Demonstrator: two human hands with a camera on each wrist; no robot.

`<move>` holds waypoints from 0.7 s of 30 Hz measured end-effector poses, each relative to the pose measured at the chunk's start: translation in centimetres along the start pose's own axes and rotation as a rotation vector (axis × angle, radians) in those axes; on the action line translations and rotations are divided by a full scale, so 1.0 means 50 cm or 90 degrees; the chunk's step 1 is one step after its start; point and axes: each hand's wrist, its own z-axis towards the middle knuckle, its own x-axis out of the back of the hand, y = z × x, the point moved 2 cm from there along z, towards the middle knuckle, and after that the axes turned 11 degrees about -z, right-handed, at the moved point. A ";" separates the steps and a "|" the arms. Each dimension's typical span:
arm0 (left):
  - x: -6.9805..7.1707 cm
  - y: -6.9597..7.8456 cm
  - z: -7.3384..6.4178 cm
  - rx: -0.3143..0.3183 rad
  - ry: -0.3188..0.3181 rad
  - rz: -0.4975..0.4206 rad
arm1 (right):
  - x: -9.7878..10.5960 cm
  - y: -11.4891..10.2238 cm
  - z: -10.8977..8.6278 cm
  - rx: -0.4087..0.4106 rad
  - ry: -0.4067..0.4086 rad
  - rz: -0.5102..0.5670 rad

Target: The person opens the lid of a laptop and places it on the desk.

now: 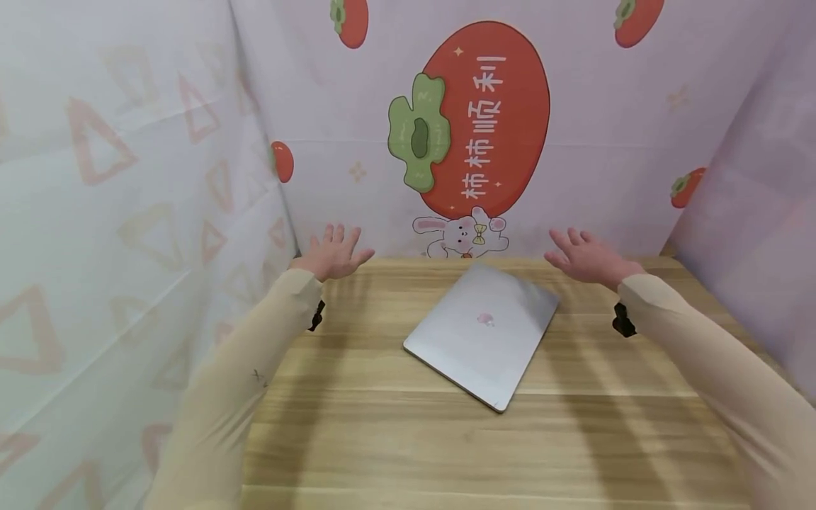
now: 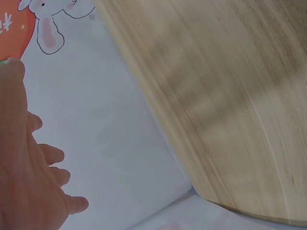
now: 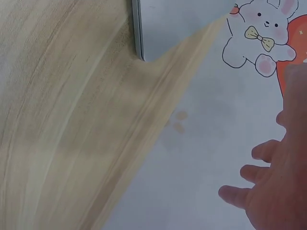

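A silver laptop [image 1: 478, 347], lid closed, lies at an angle on the wooden table [image 1: 382, 439]. Its lid carries a small pinkish logo. To its left, over the table's far left part, the left hand [image 1: 334, 253] is held up with fingers spread and nothing in it. The right hand [image 1: 589, 258] is raised on the other side, its fingers extended and its palm bare. Both hands are apart from the laptop. One corner of the laptop [image 3: 177, 24] shows at the top of the right wrist view; the left wrist view shows only table and cloth beside the hand.
A pale cloth backdrop [image 1: 344, 99] with a large red persimmon print [image 1: 516, 127] and a white rabbit hangs behind the table's far edge. More printed cloth [image 1: 127, 248] closes in the left side, and a plain lilac cloth [image 1: 752, 212] stands at the right.
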 end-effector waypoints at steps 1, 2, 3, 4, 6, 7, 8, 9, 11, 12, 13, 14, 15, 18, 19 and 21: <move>-0.003 0.003 0.003 -0.001 -0.001 -0.004 | -0.004 0.000 -0.001 0.001 0.001 0.006; -0.007 0.005 0.005 -0.002 0.000 -0.008 | -0.009 0.001 -0.001 0.003 0.004 0.014; -0.010 0.007 0.007 -0.004 0.001 -0.010 | -0.013 0.002 0.000 0.004 0.005 0.023; -0.012 0.010 0.009 -0.004 0.002 -0.015 | -0.017 0.002 0.000 0.004 0.005 0.033; -0.013 0.017 0.009 -0.009 0.006 -0.027 | -0.025 0.004 0.000 0.000 0.007 0.053; -0.016 0.017 0.009 -0.011 0.010 -0.032 | -0.030 0.003 0.002 0.000 0.005 0.064; -0.017 0.019 0.009 -0.013 0.013 -0.037 | -0.034 0.003 0.003 -0.002 0.006 0.073; -0.019 0.021 0.010 -0.016 0.016 -0.041 | -0.037 0.003 0.003 -0.005 0.003 0.081; -0.021 0.024 0.011 -0.018 0.020 -0.040 | -0.043 0.002 0.002 -0.008 0.001 0.093; -0.023 0.026 0.011 -0.017 0.021 -0.040 | -0.047 0.001 0.002 -0.008 0.000 0.095; -0.025 0.027 0.012 -0.016 0.020 -0.040 | -0.051 0.000 0.002 -0.006 -0.001 0.095; -0.027 0.030 0.012 -0.014 0.017 -0.042 | -0.055 -0.002 0.001 -0.007 -0.002 0.096; -0.030 0.031 0.012 -0.014 0.015 -0.044 | -0.059 -0.004 0.001 -0.006 -0.002 0.097; -0.039 0.035 0.008 -0.016 0.012 -0.061 | -0.069 -0.012 0.005 -0.004 0.006 0.092; -0.042 0.035 0.007 -0.018 0.013 -0.066 | -0.072 -0.015 0.006 -0.004 0.008 0.091; -0.051 0.033 0.006 -0.024 0.019 -0.074 | -0.077 -0.020 0.009 -0.006 0.008 0.093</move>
